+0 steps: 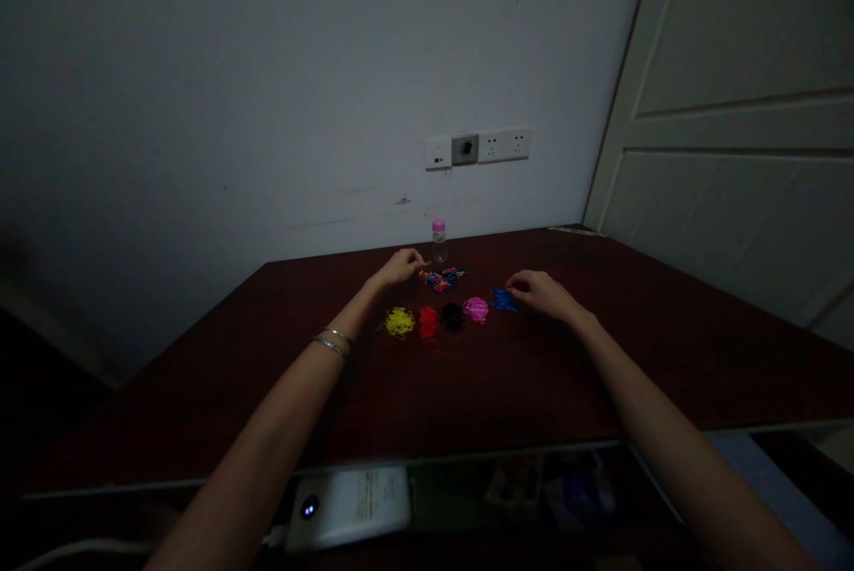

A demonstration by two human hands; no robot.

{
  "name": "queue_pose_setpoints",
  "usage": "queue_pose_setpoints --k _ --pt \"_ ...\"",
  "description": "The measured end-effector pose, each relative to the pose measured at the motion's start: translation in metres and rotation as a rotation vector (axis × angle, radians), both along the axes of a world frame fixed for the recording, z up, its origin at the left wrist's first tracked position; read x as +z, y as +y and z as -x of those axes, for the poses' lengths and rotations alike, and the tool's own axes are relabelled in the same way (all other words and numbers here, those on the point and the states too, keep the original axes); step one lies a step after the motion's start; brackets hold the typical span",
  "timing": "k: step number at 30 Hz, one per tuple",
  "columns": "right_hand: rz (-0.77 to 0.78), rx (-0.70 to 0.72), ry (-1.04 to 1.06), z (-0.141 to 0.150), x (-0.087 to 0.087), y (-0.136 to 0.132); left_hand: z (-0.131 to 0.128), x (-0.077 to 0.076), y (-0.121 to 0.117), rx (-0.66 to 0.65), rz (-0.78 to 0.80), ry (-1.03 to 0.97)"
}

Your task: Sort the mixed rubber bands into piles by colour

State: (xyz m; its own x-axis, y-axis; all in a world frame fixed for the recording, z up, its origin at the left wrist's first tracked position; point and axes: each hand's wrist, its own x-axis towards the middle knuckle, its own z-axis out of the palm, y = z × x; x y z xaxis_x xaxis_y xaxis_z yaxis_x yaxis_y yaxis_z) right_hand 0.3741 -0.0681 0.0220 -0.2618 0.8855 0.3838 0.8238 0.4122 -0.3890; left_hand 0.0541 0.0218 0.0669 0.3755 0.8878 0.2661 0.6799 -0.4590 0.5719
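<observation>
My left hand point(403, 265) is closed in a pinch at the left of a mixed-colour pile of small rubber bands point(440, 280). A thin yellowish band seems to show at its fingertips. My right hand point(542, 291) has its fingers pinched together at the pile of blue rubber bands point(503, 301); what lies between the tips is hidden. Separate piles of yellow bands point(399, 322), red bands point(428, 323), black bands point(452, 316) and pink bands point(476, 309) form a row between my forearms. The bands are small and dim.
A small clear bottle with a pink cap point(439, 242) stands behind the mixed pile on the dark red table point(574, 375). Wall sockets point(504, 144) are beyond. Below the front edge, an open drawer space holds a white power bank point(353, 509) with a cable.
</observation>
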Motion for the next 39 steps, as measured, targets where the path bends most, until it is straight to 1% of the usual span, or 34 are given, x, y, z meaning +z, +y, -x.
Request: queue_pose_setpoints --k 4,6,8,11,15,21,24,31,34,36,37,39 --pt "0.0 0.006 -0.016 0.0 -0.001 0.001 0.005 0.012 -0.006 -0.038 -0.006 -0.016" --pt "0.001 0.012 -0.031 0.001 -0.001 0.001 0.01 0.015 -0.009 -0.052 0.026 -0.009" --pt "0.002 0.014 -0.043 0.001 0.0 0.001 0.018 0.016 -0.012 -0.076 0.092 0.009" --pt "0.0 0.009 -0.048 0.003 0.001 0.0 0.031 0.014 -0.016 -0.093 0.236 0.045" --pt "-0.018 0.011 -0.061 0.005 0.004 -0.003 0.048 0.007 -0.022 -0.073 0.384 0.059" --pt "-0.003 0.012 -0.055 0.005 0.003 -0.003 0.063 -0.002 -0.026 -0.091 0.535 0.128" --pt "0.004 0.023 -0.041 0.004 0.002 -0.001 0.064 -0.004 -0.028 -0.057 0.584 0.118" --pt "0.011 0.023 -0.045 0.004 0.002 -0.003 0.067 -0.007 -0.029 0.015 0.624 0.088" --pt "0.023 0.027 -0.054 0.004 0.003 -0.003 0.071 -0.009 -0.026 -0.029 0.615 0.078" --pt "0.03 0.022 -0.061 0.005 0.003 -0.003 0.074 -0.012 -0.022 -0.046 0.598 0.041" --pt "0.034 0.018 -0.067 0.005 0.003 -0.003 0.075 -0.015 -0.02 -0.035 0.58 0.01" --pt "0.044 0.008 -0.078 0.006 0.004 -0.003 0.078 -0.023 -0.013 0.034 0.517 -0.069"
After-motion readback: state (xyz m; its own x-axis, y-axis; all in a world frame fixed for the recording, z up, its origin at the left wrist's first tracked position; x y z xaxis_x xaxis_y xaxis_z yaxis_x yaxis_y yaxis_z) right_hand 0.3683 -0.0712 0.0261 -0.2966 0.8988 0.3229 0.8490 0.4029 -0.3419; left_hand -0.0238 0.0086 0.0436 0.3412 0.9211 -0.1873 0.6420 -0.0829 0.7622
